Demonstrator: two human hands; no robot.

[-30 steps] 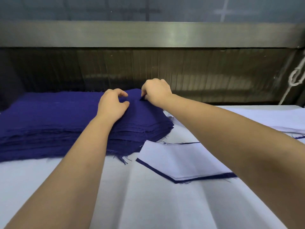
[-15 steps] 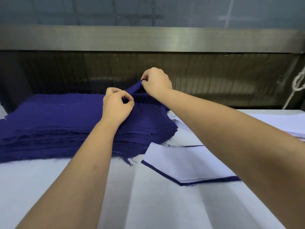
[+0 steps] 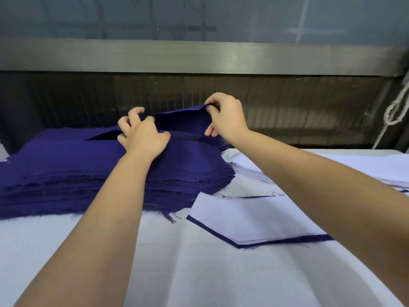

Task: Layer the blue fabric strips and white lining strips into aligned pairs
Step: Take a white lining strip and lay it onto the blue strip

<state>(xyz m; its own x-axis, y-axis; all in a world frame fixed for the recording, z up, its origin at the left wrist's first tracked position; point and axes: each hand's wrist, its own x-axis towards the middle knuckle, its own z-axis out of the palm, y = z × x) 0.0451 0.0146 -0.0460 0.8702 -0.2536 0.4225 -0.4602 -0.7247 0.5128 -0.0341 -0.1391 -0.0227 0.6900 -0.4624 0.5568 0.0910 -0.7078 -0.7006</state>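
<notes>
Just above the blue stack [image 3: 66, 169], the top blue strip [image 3: 181, 121] is raised. The right hand [image 3: 228, 118] fingers are clamped on its far corner, and the left hand [image 3: 143, 137] fingers pinch its edge over the stack's middle.

Dark blue woven fabric strips [image 3: 66, 173]: thick stack, frayed edges, counter [image 3: 199, 273] left. Top blue strip [image 3: 183, 120]: far edge raised off stack, pinched by left hand [image 3: 143, 136] & right hand [image 3: 225, 118]. White lining strips [image 3: 376, 171]: flat pile, far right. White-on-blue pair [image 3: 254, 220]: flat, just beside stack, blue border showing along near edges.
</notes>
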